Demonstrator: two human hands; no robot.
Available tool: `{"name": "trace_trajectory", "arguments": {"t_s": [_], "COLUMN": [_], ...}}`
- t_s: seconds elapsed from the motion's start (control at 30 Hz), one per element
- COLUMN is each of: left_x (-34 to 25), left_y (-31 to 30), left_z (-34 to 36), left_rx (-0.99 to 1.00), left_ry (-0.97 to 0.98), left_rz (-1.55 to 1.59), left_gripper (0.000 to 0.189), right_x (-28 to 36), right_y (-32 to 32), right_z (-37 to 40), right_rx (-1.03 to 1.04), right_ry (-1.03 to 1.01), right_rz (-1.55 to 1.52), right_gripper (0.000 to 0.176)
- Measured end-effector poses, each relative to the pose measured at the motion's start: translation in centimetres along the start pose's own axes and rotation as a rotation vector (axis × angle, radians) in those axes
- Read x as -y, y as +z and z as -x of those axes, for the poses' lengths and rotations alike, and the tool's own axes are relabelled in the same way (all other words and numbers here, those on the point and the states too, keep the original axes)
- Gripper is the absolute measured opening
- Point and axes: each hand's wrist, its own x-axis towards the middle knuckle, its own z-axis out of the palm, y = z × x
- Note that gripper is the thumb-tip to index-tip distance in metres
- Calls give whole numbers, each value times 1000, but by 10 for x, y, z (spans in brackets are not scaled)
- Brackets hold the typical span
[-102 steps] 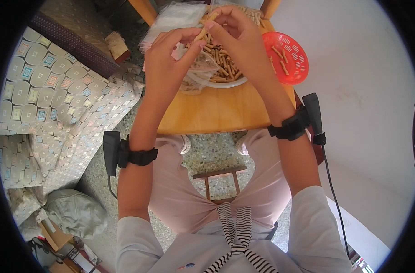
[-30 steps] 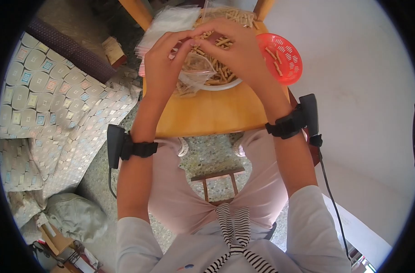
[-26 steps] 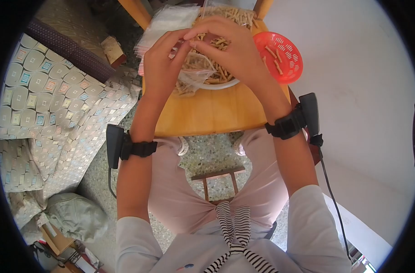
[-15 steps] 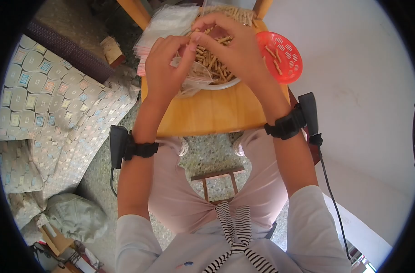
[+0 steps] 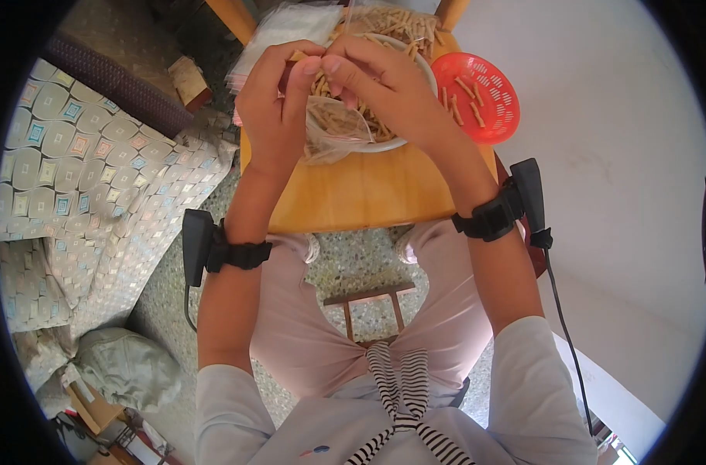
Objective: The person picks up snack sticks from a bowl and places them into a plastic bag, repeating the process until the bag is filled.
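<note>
My left hand (image 5: 274,112) is closed in a pinch, with a short tan root-like stick (image 5: 297,56) between its fingers. Fingertips of my right hand (image 5: 384,85) press together right beside it, meeting the left thumb; whether they grip the same stick is hidden. Below both hands stands a white bowl (image 5: 399,143) full of similar sticks. A clear plastic bag (image 5: 337,128) with sticks inside lies over its near rim. To the right, a red plastic basket (image 5: 504,116) holds several loose sticks (image 5: 477,116).
A stack of clear plastic bags (image 5: 291,27) lies left of the bowl on a wooden chair seat (image 5: 353,194). Behind the bowl is a filled clear bag (image 5: 395,27). Patterned cloth (image 5: 82,155) hangs at left, and a white wall (image 5: 601,155) rises at right.
Both hands have shifted slightly left and down, still close together. The right hand has drawn nearer the left, and more of the bowl's right rim shows.
</note>
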Motion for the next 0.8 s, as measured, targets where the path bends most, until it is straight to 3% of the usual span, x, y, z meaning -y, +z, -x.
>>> {"name": "trace_trajectory", "arguments": {"t_s": [0.27,0.37,0.47,0.53,0.57,0.63,0.8], "left_x": [-1,3,3,8,8,5,4], "left_y": [-14,-23,-32,-36,-37,-39,-44], "left_z": [-7,-14,-17,-16,-13,-6,-8], "left_rx": [45,96,271,525,526,671,714], "left_ry": [82,211,325,354,358,82,145], "left_rz": [-122,-207,-329,-427,-425,-371,-431], "left_gripper": [9,18,21,21,21,23,23], "right_x": [-1,6,-9,-19,-23,-17,-18], "right_y": [-2,-9,-19,-22,-25,-25,-22], "right_z": [4,4,9,10,11,10,6], "right_rx": [-28,-11,119,162,206,194,145], "right_ry": [14,107,207,236,262,278,204], "right_rz": [290,478,538,521,506,500,423], "right_gripper": [32,33,34,32,31,30,28]}}
